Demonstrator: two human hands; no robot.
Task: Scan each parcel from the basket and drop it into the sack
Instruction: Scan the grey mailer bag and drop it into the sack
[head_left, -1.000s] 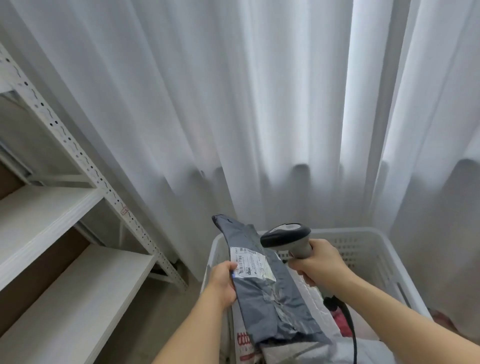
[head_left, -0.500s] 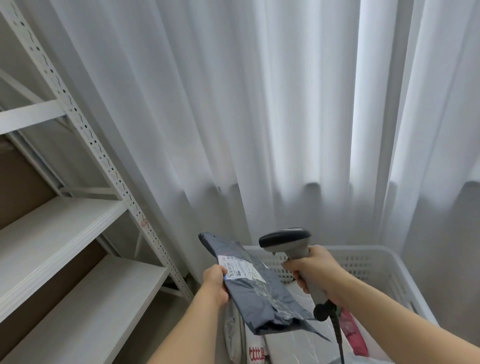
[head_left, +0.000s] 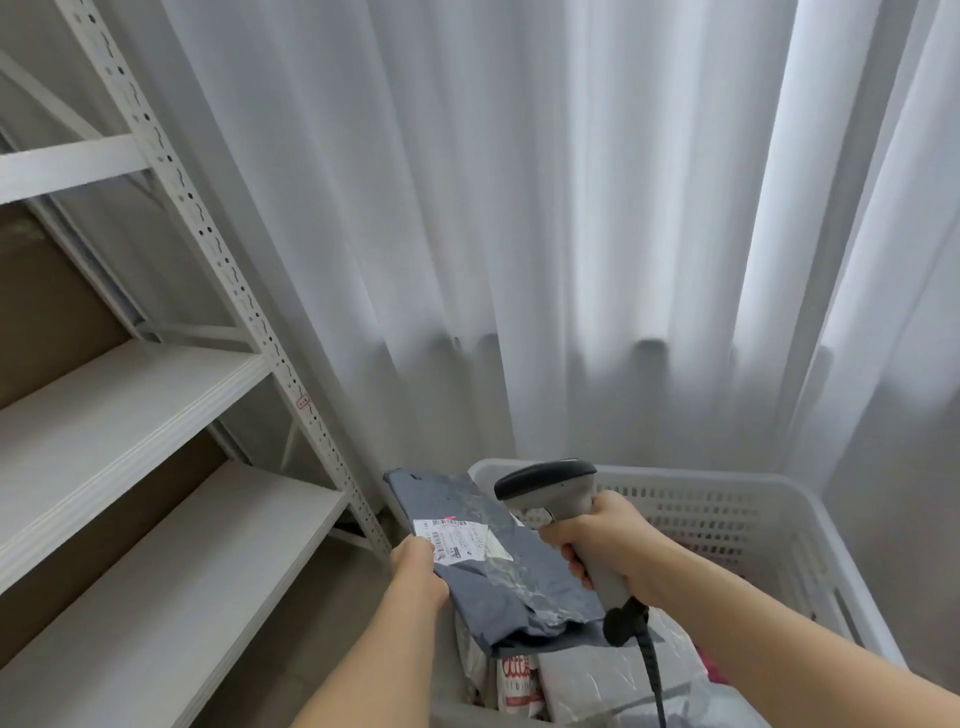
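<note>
My left hand (head_left: 418, 569) grips the left edge of a grey plastic parcel (head_left: 511, 582) with a white shipping label (head_left: 460, 540) facing up, held above the left end of a white perforated basket (head_left: 727, 512). My right hand (head_left: 605, 545) grips the handle of a grey handheld scanner (head_left: 550, 486), its dark head just above and to the right of the label. The scanner's black cable (head_left: 652, 670) hangs down from the handle. Several more parcels (head_left: 566, 680) lie in the basket under my arms. No sack is in view.
A white metal shelving rack (head_left: 156, 415) with bare shelves stands on the left, its perforated upright (head_left: 244, 291) close to the basket. White curtains (head_left: 571, 234) hang behind the basket. Bare floor (head_left: 332, 597) shows between rack and basket.
The parcel has shifted left and tilted flatter in my left hand. The scanner stays beside its label. My view has turned left, showing more of the rack.
</note>
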